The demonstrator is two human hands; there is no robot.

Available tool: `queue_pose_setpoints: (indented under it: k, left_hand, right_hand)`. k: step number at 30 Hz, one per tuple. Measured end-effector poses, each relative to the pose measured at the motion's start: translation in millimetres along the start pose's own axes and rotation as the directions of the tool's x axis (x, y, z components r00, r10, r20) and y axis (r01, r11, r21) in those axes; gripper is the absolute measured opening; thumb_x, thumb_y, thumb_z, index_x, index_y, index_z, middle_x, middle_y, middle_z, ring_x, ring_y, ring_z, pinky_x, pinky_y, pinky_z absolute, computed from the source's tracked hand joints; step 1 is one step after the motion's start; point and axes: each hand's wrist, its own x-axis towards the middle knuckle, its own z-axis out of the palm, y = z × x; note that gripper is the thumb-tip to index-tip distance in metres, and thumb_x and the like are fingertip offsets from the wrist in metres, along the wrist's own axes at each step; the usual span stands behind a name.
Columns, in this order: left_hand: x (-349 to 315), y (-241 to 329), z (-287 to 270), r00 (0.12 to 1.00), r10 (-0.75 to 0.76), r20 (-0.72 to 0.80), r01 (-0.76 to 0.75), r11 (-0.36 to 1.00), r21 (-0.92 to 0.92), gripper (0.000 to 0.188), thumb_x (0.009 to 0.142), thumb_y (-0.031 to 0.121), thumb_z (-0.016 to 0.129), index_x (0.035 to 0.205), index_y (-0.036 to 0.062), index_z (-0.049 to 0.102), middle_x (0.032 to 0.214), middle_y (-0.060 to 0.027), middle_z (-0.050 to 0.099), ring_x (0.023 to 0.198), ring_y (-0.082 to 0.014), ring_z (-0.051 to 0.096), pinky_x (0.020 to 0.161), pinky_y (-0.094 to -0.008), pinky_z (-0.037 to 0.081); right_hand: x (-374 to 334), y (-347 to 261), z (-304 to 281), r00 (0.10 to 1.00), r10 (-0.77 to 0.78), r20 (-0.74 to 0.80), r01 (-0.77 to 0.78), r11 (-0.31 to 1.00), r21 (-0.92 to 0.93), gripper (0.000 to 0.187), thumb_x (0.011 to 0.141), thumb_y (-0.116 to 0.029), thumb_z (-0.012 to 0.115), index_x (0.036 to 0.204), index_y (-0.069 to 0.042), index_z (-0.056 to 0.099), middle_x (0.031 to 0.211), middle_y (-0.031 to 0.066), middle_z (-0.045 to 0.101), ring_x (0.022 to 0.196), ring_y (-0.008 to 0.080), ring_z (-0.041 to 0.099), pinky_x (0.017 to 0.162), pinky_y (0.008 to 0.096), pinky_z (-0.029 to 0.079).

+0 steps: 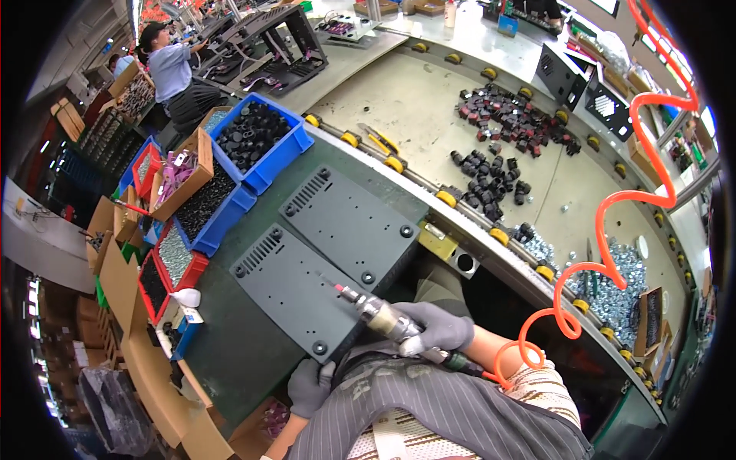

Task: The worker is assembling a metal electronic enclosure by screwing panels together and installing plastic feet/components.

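My right hand (438, 327), in a grey glove, is wrapped round a pneumatic screwdriver (382, 316) with a coiled orange air hose (600, 230). The driver's tip points left, over the nearer dark grey metal panel (287, 287). A second dark grey panel (345, 226) lies beside it on the green bench; both have round black feet at their corners and slots along one end. By the nearer panel's front corner, my gloved left hand (309, 388) has its fingers curled and thumb up. What those fingers hold, if anything, is hidden.
Blue bins (264, 181) of black parts and red bins (192, 270) of screws stand at left. Beyond a rail of yellow rollers (446, 198), piles of black fittings (491, 180) and silver hardware (611, 284) lie on a pale surface. A person (167, 69) stands at far left.
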Motion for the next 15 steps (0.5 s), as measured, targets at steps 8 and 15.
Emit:
queue_pose_setpoints:
  k: [8,15]
  left_hand:
    - [51.5,89.9,-143.5,0.962,0.271,0.021,-0.266,0.925,0.272,0.032,0.074,0.036,0.07,0.067,0.0068,0.058,0.059,-0.0106,0.048,0.052,-0.0298,0.051,0.048,-0.0391,0.038]
    - [124.2,81.8,-126.4,0.953,0.273,0.134,-0.303,0.815,0.493,0.037,0.077,0.045,0.063,0.075,0.0087,0.055,0.074,-0.0126,0.055,0.071,-0.0328,0.058,0.06,-0.0445,0.045]
  right_hand:
    - [-21.0,-0.4,-5.4,0.994,0.033,-0.103,-0.016,0.987,0.162,0.073,0.06,-0.028,0.08,0.117,0.003,0.047,0.084,0.0072,0.059,0.069,0.0116,0.059,0.061,0.0236,0.049]
    - [-36.3,-26.0,4.8,0.994,0.111,0.022,-0.113,0.983,0.143,0.07,0.059,-0.027,0.08,0.115,0.002,0.05,0.087,0.0026,0.055,0.074,0.0089,0.052,0.064,0.0219,0.042]
